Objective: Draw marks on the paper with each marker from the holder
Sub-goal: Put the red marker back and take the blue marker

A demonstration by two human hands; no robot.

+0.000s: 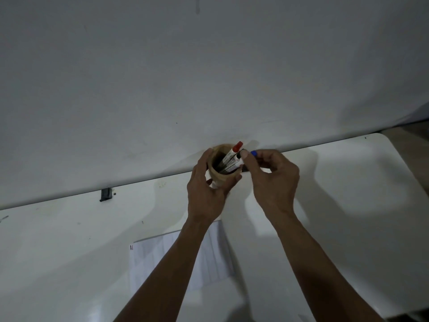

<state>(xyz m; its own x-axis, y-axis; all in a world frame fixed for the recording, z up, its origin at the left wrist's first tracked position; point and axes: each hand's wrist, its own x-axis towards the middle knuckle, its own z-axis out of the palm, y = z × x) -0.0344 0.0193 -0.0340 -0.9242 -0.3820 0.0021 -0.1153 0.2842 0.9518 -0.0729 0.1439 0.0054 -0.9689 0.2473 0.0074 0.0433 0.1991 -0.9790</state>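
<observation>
A round tan holder (223,178) stands at the back of the white table, against the wall. My left hand (204,189) is wrapped around its left side. A red-capped marker (231,154) leans out of it, with a black-capped marker (234,160) beside it. My right hand (271,175) pinches a blue-capped marker (253,153) at the holder's rim; only the blue cap shows past my fingers. The sheet of paper (148,259) lies near the table's front under my left forearm, with short red marks at its left edge.
The white table (348,194) has a rounded far right corner and ends there. A grey-white wall (209,77) rises right behind the holder. A small dark clip (106,194) sits at the table's back edge on the left.
</observation>
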